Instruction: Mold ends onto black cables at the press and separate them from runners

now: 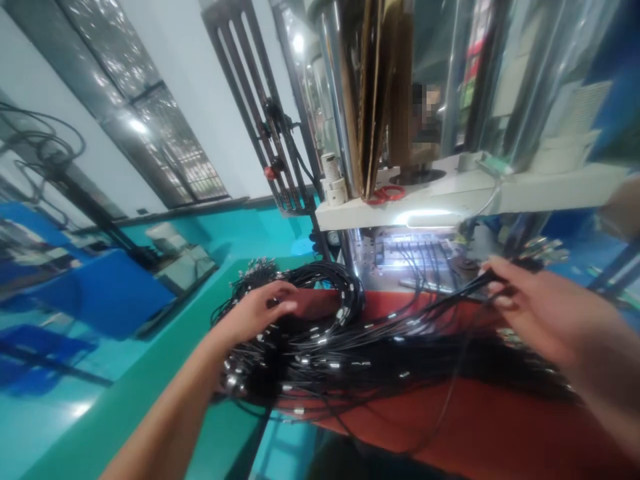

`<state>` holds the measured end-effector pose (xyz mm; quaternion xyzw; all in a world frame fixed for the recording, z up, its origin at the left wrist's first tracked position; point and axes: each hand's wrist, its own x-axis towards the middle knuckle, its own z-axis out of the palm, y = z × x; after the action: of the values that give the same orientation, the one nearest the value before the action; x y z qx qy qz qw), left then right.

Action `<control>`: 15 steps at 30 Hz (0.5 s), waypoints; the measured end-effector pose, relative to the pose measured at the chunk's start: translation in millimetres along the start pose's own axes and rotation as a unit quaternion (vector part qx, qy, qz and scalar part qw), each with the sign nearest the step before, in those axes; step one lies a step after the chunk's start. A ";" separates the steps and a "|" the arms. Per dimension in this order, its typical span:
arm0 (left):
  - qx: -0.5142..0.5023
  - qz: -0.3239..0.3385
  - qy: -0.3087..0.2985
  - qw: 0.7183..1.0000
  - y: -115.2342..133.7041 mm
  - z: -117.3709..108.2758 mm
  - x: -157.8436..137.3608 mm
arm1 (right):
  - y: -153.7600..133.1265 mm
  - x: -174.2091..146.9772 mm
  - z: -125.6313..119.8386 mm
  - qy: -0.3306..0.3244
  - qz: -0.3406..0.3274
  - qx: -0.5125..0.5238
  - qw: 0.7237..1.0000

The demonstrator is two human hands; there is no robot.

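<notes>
My right hand (540,300) is closed around a bundle of thin black cables (450,297), lifted above the red surface, with metal connector ends (543,250) showing beyond the fingers. The cables run leftward from it to a large heap. Over the heap's left part is my left hand (265,307), thumb and forefinger curved but apart; its other fingers are hidden, and nothing shows in its grasp. Just beyond it lies a coiled loop of black cable (353,293) with small white tags. More black cables (390,360) stretch across the red surface (450,413). The picture is slightly blurred.
A press machine with a pale plate (425,207) and a lit work area (410,253) stands ahead. Red-handled scissors (387,194) and upright cardboard (373,100) rest on the plate. At left are a green surface (130,407) and a blue bin (110,293).
</notes>
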<state>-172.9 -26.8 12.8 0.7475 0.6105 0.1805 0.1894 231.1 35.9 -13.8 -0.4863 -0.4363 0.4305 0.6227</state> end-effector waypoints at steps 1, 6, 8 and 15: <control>0.024 -0.007 -0.054 0.998 -18.8 -11.0 -6.6 | 1.5 2.9 5.1 -0.001 0.045 0.050 0.998; 0.131 -0.003 -0.185 0.974 -59.6 -29.2 -25.3 | -16.1 0.9 25.1 0.020 0.136 0.110 0.984; 0.158 0.036 -0.170 0.972 -62.1 -26.0 -19.3 | -26.6 -2.7 29.3 0.027 0.154 0.089 0.984; 0.235 0.065 0.035 0.969 -82.4 -8.3 10.4 | 14.2 17.1 12.1 -0.020 0.070 0.032 0.997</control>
<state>-244.6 -1.0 -21.2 0.8024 0.5921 0.0703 -0.0254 222.2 57.3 -23.8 -0.4873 -0.3994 0.4963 0.5973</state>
